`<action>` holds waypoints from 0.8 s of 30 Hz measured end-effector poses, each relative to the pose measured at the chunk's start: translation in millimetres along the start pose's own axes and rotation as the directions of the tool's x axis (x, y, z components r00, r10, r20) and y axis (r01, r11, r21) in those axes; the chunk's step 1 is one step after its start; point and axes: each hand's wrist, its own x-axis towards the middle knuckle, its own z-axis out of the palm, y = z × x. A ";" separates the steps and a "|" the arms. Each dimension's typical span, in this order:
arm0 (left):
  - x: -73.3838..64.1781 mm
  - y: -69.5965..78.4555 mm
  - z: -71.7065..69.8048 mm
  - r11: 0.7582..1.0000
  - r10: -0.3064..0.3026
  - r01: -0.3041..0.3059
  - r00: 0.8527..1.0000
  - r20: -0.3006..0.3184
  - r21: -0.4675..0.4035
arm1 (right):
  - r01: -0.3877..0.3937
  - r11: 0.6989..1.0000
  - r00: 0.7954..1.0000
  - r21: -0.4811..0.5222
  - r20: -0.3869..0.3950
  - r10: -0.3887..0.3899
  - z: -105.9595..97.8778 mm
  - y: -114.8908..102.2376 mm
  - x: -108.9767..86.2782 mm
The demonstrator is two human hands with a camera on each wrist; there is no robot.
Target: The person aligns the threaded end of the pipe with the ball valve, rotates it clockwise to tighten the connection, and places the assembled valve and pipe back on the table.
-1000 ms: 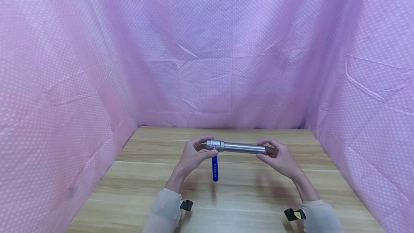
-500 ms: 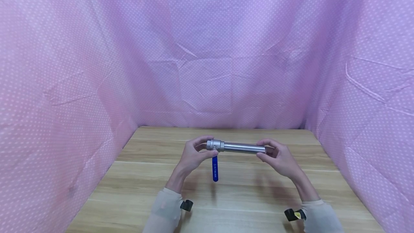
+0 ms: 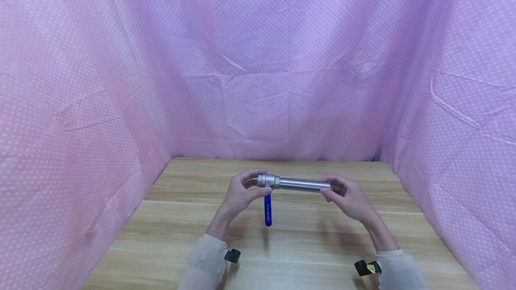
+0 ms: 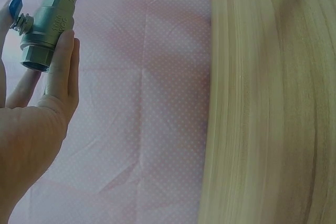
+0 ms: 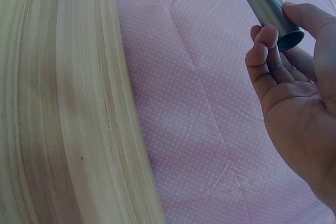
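Note:
A steel ball valve [image 3: 268, 180] with a blue lever handle [image 3: 268, 211] is joined to a smooth metal pipe [image 3: 302, 184], and the two lie in one line above the table. My left hand [image 3: 238, 194] grips the valve at its left end, thumb at the near side by the lever, fingers behind. The lever points toward me. At the pipe's other end my right hand [image 3: 348, 197] pinches the tube between thumb and fingers. In the right wrist view the open end of the pipe [image 5: 268, 11] shows between thumb and curled fingers. The valve's hex end [image 4: 37, 56] faces the left palm.
The wooden table [image 3: 266, 254] lies beneath both hands, with their shadows on it. Pink dotted cloth [image 3: 258, 79] hangs at the back and both sides. A black wrist mount [image 3: 232, 255] sits at the left sleeve, another black mount [image 3: 367, 267] at the right.
The right thumb and fingers have shifted slightly on the pipe's end. The left hand and the valve stay in place.

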 end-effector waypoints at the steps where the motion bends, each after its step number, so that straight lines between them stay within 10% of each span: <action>1: 0.0 -0.1 -0.1 1.000 0.000 0.000 1.000 0.000 0.001 | 0.000 1.000 1.000 0.000 0.000 0.000 0.0 0.3 0.0; 24: 0.3 -1.4 1.0 1.000 0.002 -0.002 1.000 -0.006 0.012 | 0.017 0.997 1.000 0.069 0.020 -0.018 -0.3 3.0 -0.3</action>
